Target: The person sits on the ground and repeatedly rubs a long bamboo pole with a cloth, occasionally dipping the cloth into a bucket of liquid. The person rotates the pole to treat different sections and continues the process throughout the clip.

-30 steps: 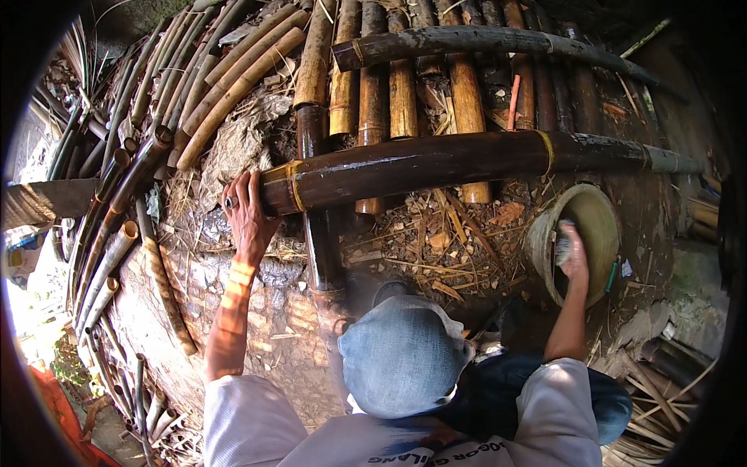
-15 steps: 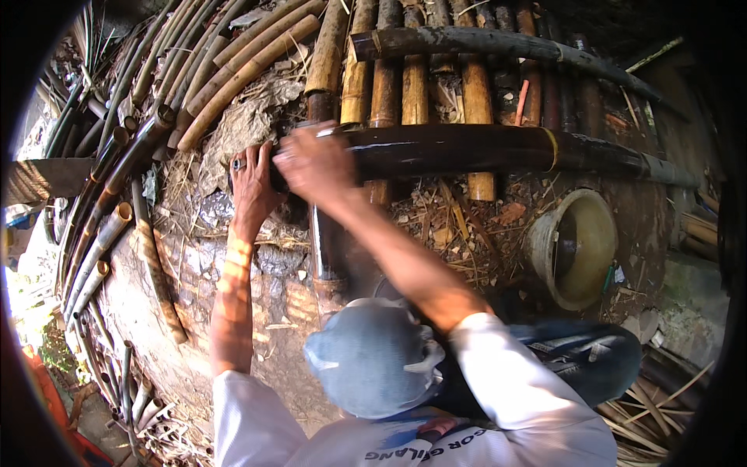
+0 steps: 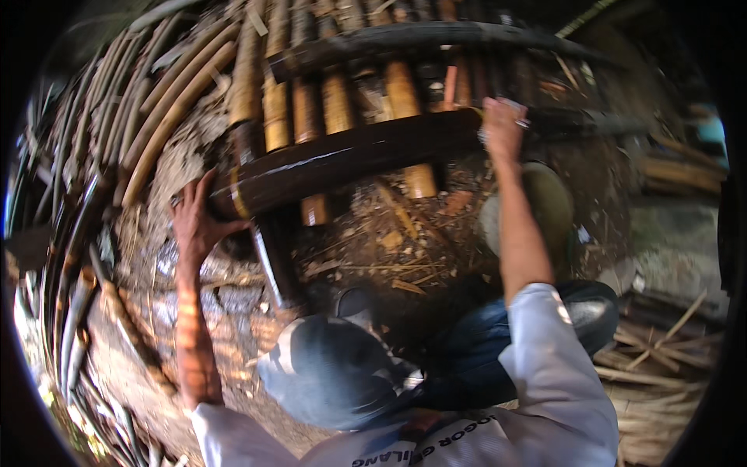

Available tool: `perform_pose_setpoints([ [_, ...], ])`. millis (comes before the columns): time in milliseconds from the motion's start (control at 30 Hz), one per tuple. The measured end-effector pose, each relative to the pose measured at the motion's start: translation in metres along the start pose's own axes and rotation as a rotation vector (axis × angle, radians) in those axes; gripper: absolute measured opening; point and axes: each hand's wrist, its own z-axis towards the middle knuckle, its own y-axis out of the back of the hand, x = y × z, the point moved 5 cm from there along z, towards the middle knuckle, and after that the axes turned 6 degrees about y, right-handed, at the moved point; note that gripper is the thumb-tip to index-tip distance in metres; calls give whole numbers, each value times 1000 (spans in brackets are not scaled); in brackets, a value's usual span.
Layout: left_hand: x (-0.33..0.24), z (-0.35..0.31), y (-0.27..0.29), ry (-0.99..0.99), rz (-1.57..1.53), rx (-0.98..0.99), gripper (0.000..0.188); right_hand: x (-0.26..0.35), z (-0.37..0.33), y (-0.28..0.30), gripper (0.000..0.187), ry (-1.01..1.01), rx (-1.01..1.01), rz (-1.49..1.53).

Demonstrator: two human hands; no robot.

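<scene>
A thick, glossy dark-brown bamboo pole point(image 3: 350, 156) lies crosswise over a row of thinner bamboo poles point(image 3: 402, 89). A yellow band circles it near its left end, and another shows beside my right hand. My left hand point(image 3: 194, 218) is at the left end, fingers spread and thumb stretched out along its underside. Farther right, my right hand point(image 3: 504, 128) is closed on top of the pole. Something pale shows at its fingers, too blurred to name. A pale bucket point(image 3: 556, 206) stands below the pole, partly hidden by my right forearm.
Another dark pole point(image 3: 420, 39) lies across the row farther back. Bundles of curved bamboo point(image 3: 101, 117) fill the left side. Split strips point(image 3: 661, 350) lie at the lower right. Wood chips point(image 3: 389, 241) litter the ground beneath the glossy pole.
My right hand has moved right along the pole, from beside my left hand to near the right yellow band. My left hand has spread its fingers. The view has shifted and tilted.
</scene>
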Motion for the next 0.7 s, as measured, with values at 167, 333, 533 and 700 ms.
perform_pose_setpoints([
  [167, -41, 29, 2, -65, -104, 195, 123, 253, -31, -39, 27, 148, 126, 351],
  [333, -121, 38, -22, -110, 33, 205, 138, 237, -22, -54, 22, 206, 332, 411],
  [533, -166, 78, -28, -161, -16, 149, 133, -90, 43, -21, 41, -131, 33, -151],
  [700, -154, 89, -26, -296, -20, 130, 117, 147, 14, -51, 28, 40, 60, 293],
])
